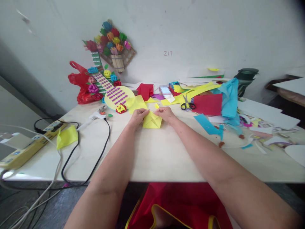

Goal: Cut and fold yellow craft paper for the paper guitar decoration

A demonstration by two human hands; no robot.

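A folded piece of yellow crepe-like paper [152, 122] with crease lines is held low over the middle of the table. My left hand [140, 116] pinches its upper left edge. On the other side, my right hand [165, 114] grips its upper right edge between thumb and fingers. Another yellow sheet [137, 103] lies just behind my left hand. A small yellow scrap [157, 106] rests behind the gap between the hands. Black-handled scissors [187, 104] lie beyond my right hand.
A white glue gun [96, 115] with a black cord lies left, near a yellow power strip [30, 146]. Behind stands a paper guitar [119, 95] with paper flowers. Red paper [207, 104], blue paper [230, 98] and scraps cover the right side; a dark bottle [245, 78] stands there.
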